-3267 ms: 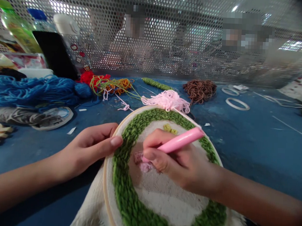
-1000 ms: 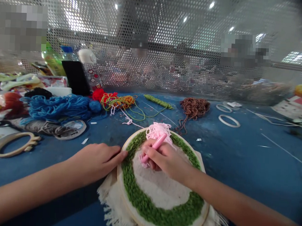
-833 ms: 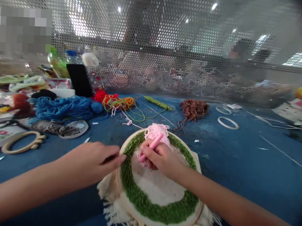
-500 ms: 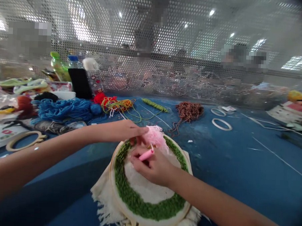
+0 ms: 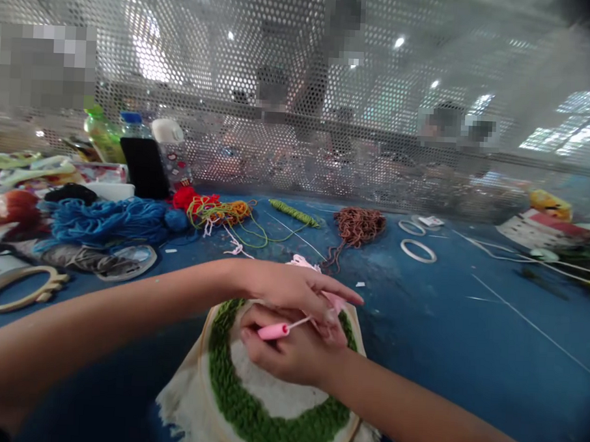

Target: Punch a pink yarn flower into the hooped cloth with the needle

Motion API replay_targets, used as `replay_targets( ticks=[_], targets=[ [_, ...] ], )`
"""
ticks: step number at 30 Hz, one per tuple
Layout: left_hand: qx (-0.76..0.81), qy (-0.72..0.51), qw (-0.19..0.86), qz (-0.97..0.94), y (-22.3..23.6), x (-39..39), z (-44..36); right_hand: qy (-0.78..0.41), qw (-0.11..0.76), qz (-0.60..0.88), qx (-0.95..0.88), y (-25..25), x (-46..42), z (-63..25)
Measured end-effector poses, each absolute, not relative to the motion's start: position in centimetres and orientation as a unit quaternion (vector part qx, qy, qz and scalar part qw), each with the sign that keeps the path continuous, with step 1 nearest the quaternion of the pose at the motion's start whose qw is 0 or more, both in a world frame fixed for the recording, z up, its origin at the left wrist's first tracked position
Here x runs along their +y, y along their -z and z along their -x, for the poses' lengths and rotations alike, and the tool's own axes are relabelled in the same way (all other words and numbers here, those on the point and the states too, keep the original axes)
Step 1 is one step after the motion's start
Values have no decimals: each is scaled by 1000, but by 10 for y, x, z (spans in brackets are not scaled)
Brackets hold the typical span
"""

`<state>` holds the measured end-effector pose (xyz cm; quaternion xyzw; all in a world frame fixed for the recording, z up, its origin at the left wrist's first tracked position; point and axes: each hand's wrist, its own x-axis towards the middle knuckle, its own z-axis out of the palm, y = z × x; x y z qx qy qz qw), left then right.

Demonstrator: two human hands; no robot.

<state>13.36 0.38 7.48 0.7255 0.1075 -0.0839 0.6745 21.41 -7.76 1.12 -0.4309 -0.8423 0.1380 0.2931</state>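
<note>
An embroidery hoop (image 5: 206, 347) holds white cloth with a ring of green looped yarn (image 5: 247, 411). My right hand (image 5: 289, 351) lies over the hoop, closed on a pink punch needle (image 5: 273, 331) whose thin tip points right. My left hand (image 5: 292, 287) reaches across above it, fingers pinched on pink yarn (image 5: 337, 304) at the needle's tip. A little more pink yarn shows behind the left hand at the hoop's far edge.
On the blue table (image 5: 465, 346) lie blue yarn (image 5: 109, 219), red, orange and green yarn (image 5: 217, 211), brown yarn (image 5: 358, 225), white rings (image 5: 417, 250), an empty wooden hoop (image 5: 13, 287), bottles (image 5: 103, 134) and a phone (image 5: 143, 169). A perforated metal screen (image 5: 329, 118) closes the far side; people behind it.
My left hand left the hoop's left rim and crossed over to the pink yarn by the needle tip. My right hand lifted the needle off the cloth and turned it sideways.
</note>
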Motion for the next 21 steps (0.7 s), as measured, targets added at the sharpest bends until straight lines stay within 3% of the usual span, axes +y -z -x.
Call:
replay_targets(
  ticks=[3, 9, 17, 21],
  targets=[
    [155, -25, 690, -706, -65, 20, -152, -197, 293, 411, -841, -11, -79, -213],
    [321, -260, 576, -706, -68, 110, -147, -266, 280, 424, -819, -12, -81, -213],
    [473, -333, 416, -701, -83, 206, -72, -280, 276, 419, -818, -15, -81, -212],
    [436, -350, 409, -721, -87, 222, -28, -367, 307, 427, -767, -10, -77, -211]
  ],
)
